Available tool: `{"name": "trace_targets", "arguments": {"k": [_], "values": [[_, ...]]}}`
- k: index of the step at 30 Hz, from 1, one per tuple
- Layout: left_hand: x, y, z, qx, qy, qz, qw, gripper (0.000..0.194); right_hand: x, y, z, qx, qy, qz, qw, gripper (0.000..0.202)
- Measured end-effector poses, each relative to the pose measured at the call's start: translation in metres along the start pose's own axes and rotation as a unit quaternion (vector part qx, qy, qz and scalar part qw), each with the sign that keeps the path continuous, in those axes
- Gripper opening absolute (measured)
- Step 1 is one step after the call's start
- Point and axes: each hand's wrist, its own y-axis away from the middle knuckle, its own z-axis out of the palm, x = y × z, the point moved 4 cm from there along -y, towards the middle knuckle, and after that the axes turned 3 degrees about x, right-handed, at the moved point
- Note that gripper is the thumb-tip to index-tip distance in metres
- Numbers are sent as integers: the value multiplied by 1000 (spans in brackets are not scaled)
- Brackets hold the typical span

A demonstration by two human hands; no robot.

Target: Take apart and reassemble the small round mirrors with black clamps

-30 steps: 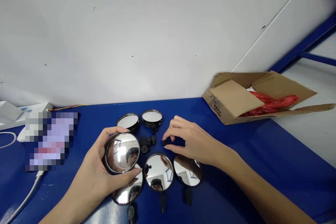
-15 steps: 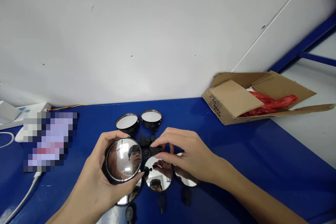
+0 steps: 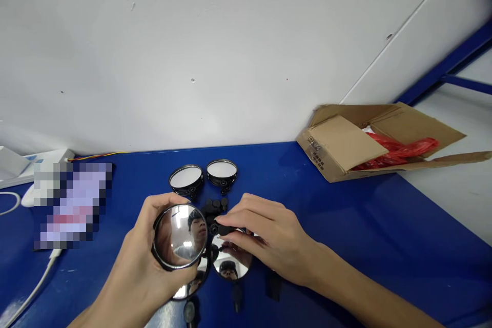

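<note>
My left hand is wrapped round a round, black-rimmed mirror, its glass turned up and reflecting a person. Between thumb and fingers of my right hand is a black mounting bracket with a ring-shaped end. That ring end lies at the held mirror's right edge; whether it is joined there I cannot tell. Below the hands, another round mirror lies face up, and a further mirror is partly covered by my left hand. Small black fittings sit just behind the bracket.
Two round mirrors, one on the left and one on the right, stand tilted farther back. Black stems lie near the front. An opened cardboard box with red plastic is at right; a phone-like slab with a white cable is at left.
My right hand has shifted slightly left and down, bringing the bracket's ring end against the held mirror's edge. The mirror at the right is now hidden behind my right hand.
</note>
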Motion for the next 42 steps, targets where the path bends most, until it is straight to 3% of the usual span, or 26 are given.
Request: {"name": "trace_targets", "arguments": {"k": [6,20,28,32,35,39,42], "values": [[-1,6,1,26,-18,-23,999,71,-9,-1,-1,-19,48,-16,999,15],[2,15,11,20,64,-47,997,70,-7,2,9,-7,7,-17,1000,15],[6,12,9,19,28,-3,999,69,-8,1,13,21,-23,8,999,13],[10,6,9,-10,48,13,999,71,-7,0,12,33,23,6,999,14],[5,-3,8,-46,138,-8,989,73,-4,1,10,59,41,6,997,13],[-5,-19,5,-120,239,-33,963,63,-1,1,7,99,62,0,993,14],[-10,-23,1,-131,254,-64,956,55,-1,-1,6,84,52,-11,995,13]]}}
